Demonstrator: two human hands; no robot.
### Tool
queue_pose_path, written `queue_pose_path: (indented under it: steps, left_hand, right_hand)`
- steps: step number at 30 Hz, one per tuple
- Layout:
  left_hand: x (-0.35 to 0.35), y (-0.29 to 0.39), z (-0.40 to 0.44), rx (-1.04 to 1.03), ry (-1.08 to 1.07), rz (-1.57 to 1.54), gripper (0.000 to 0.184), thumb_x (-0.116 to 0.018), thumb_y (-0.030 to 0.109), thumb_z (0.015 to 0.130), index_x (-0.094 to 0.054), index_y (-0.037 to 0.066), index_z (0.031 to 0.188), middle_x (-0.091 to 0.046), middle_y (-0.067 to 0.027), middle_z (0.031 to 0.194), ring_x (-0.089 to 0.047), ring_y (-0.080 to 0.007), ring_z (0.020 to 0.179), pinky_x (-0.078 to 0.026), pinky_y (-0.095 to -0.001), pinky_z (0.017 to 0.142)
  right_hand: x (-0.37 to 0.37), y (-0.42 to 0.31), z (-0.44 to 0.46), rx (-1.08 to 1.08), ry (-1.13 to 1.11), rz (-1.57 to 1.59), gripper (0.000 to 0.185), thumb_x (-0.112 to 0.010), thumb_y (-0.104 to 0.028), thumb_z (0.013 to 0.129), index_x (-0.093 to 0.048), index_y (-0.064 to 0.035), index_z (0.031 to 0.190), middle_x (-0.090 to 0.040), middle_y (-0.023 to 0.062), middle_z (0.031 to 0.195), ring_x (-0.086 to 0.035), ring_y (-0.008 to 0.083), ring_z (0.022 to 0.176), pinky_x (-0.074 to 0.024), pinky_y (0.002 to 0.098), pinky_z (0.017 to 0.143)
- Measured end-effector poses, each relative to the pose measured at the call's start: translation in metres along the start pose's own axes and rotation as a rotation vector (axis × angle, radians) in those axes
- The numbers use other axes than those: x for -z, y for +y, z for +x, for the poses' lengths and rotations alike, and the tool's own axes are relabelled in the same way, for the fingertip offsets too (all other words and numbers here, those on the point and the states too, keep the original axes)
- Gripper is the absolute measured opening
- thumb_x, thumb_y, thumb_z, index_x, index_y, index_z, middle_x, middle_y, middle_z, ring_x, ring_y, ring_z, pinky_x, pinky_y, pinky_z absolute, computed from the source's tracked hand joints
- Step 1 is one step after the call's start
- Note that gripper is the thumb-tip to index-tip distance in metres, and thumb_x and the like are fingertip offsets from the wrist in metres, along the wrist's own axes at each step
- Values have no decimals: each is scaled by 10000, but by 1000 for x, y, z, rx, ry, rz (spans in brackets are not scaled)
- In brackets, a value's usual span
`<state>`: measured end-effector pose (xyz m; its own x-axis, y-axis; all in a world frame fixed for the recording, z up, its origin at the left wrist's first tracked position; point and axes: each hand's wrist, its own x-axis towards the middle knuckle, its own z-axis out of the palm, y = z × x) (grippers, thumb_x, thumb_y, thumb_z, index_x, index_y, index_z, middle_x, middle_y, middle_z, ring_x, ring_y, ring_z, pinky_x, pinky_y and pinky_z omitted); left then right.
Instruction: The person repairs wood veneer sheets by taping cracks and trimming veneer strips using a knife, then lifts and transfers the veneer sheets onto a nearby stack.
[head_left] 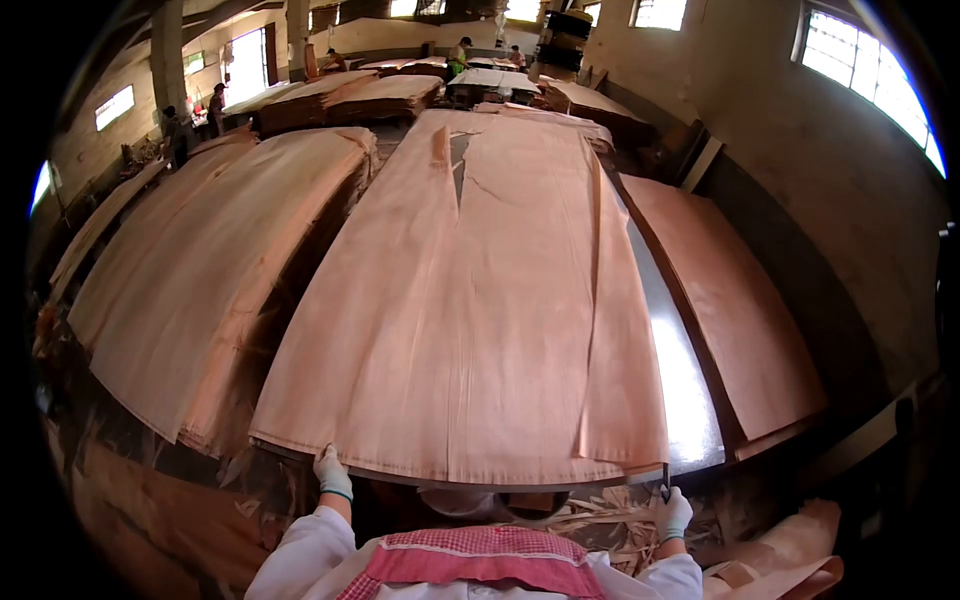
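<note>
A large, thin wood veneer sheet (500, 300) lies over a smooth table (690, 400), with a torn slit near its far end and a folded or overlapping strip along its right side. My left hand (332, 474), in a white glove, is closed on the sheet's near edge, left of centre. By the near right corner, my right hand (674, 514), also gloved, closes around a thin dark blade-like tool (666, 484) that points upward. Its exact kind is too small to make out.
Stacks of veneer stand to the left (220, 270) and right (730, 300). Veneer scraps (610, 515) lie below the table's front edge, and a curled sheet (790, 550) is at lower right. Farther back are more stacks (380, 95) and several people, one in green (459, 57).
</note>
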<state>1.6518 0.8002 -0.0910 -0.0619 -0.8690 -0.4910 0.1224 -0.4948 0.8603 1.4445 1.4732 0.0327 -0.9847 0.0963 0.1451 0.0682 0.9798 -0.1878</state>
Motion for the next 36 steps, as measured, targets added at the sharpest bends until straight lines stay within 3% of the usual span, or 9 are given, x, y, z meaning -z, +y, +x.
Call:
queue_pose_path:
  steps: [11,12,15,19,22,27,30,33,36]
  left_hand:
    - [6,3,8,69,-100,-47,393,-619,191,910,-517,74,1270,-560,-68,1249,-556,-266,1112,-478,-488,920]
    - [10,4,6,77,-179,-30,475,-617,272,909,-493,80,1326,-478,-79,1362,-453,-270,1241,-353,-486,1060]
    - [36,8,12,27,-472,-83,382,-597,283,917,-560,28,1199,-566,-104,1205,-532,-247,1120,-457,-414,962]
    - [30,55,-62,97,-393,320,287,-625,268,896,-588,29,1050,-589,-66,895,-585,-215,833,-505,-353,829]
    - [-22,34,-106,288,-703,449,309,-585,292,921,-577,32,1088,-585,-83,970,-567,-223,915,-476,-367,879]
    - [-89,-3,-172,770,-1128,566,352,-518,331,964,-558,36,1153,-579,-111,1095,-538,-236,1050,-429,-392,964]
    - [-127,-22,-215,1600,-910,309,381,-478,354,990,-546,38,1191,-576,-128,1170,-521,-244,1132,-401,-406,1014]
    - [-140,-41,-266,906,-1628,795,347,-517,320,983,-530,54,1205,-580,-121,1173,-552,-236,1100,-437,-397,987]
    - [-148,-66,-265,953,-1685,869,331,-548,272,969,-518,56,1217,-588,-111,1144,-574,-236,1049,-467,-380,928]
  right_hand:
    - [63,0,-32,62,37,29,240,-668,-294,835,-592,-67,852,-636,186,789,-615,400,761,-481,487,657]
    - [66,-22,-34,34,-30,97,229,-671,-287,831,-598,-75,876,-653,168,818,-624,381,793,-482,469,679]
    - [23,-69,-42,14,-46,417,284,-652,-257,849,-649,-103,1088,-680,152,879,-660,320,805,-496,430,699]
    - [17,-150,-41,-68,-356,542,285,-608,-170,760,-664,-61,1017,-687,167,919,-668,319,849,-509,408,746]
    - [-44,-187,-51,26,-98,759,248,-621,-233,816,-649,-44,973,-671,199,901,-652,369,859,-510,439,761]
    - [-10,-255,-69,-81,-347,755,306,-601,-332,860,-669,-64,992,-677,189,941,-635,379,916,-501,442,786]
    - [3,-253,-101,-11,-253,933,297,-596,-228,838,-646,-63,1081,-664,202,989,-622,373,958,-489,424,836]
    - [30,-208,-151,-116,-7,882,302,-598,-154,796,-646,-72,1082,-663,197,1003,-625,364,957,-492,413,840]
    - [20,-116,-216,-510,88,852,276,-554,-184,800,-669,-83,1029,-672,166,994,-633,336,960,-499,404,833]
